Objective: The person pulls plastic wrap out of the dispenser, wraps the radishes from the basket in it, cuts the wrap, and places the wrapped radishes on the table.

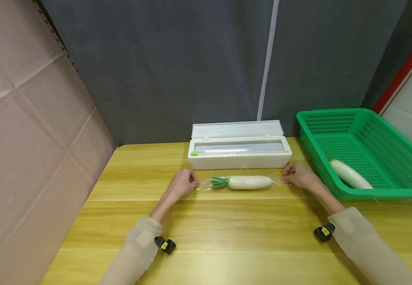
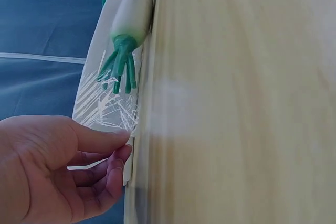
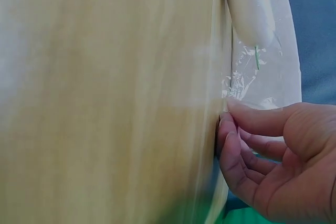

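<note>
A white radish with short green stalks lies sideways in the middle, wrapped in clear plastic film. My left hand pinches the gathered film end beyond the stalks between thumb and forefinger. At the other end, my right hand pinches the film past the radish's tip. In the left wrist view the creased film runs from the stalks to my thumb tip. The right wrist view shows the twisted film between the radish's tip and my fingers.
Behind the radish stands a white cling film box with its lid raised and a green slider at its left. To the right, a green basket holds another white radish. A dark curtain hangs behind the wooden table.
</note>
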`<control>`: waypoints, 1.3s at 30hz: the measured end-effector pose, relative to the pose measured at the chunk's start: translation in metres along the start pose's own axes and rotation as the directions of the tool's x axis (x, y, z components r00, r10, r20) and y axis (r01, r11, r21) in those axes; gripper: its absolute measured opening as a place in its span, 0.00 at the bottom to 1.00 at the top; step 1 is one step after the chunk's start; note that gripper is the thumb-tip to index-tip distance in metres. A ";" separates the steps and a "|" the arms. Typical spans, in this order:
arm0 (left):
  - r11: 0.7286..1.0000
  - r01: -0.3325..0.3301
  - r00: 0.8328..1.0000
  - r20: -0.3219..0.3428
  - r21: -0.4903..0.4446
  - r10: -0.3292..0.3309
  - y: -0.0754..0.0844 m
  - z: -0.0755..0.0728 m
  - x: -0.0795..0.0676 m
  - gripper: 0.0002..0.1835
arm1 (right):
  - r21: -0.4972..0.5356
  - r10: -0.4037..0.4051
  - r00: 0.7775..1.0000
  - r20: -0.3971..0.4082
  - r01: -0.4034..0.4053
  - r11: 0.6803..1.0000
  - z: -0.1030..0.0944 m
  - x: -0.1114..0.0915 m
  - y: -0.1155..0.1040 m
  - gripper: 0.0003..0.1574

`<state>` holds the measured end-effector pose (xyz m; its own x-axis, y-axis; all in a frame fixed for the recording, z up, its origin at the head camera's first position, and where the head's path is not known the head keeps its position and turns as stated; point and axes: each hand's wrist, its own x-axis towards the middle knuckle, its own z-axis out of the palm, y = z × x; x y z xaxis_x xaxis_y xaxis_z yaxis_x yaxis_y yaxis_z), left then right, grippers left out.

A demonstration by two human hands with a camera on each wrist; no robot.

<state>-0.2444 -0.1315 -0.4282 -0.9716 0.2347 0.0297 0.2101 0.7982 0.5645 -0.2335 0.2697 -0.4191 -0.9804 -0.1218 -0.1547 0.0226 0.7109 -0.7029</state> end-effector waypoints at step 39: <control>0.920 -0.294 0.951 -0.174 -0.257 0.256 -0.009 -0.021 -0.006 0.03 | -0.074 -0.160 0.943 -0.291 0.145 0.987 -0.016 -0.017 -0.026 0.15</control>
<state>-0.2425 -0.1519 -0.4163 -0.8892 0.3309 0.3160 0.4515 0.5231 0.7228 -0.2203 0.2645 -0.3872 -0.9853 -0.0276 0.1687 -0.1343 0.7351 -0.6645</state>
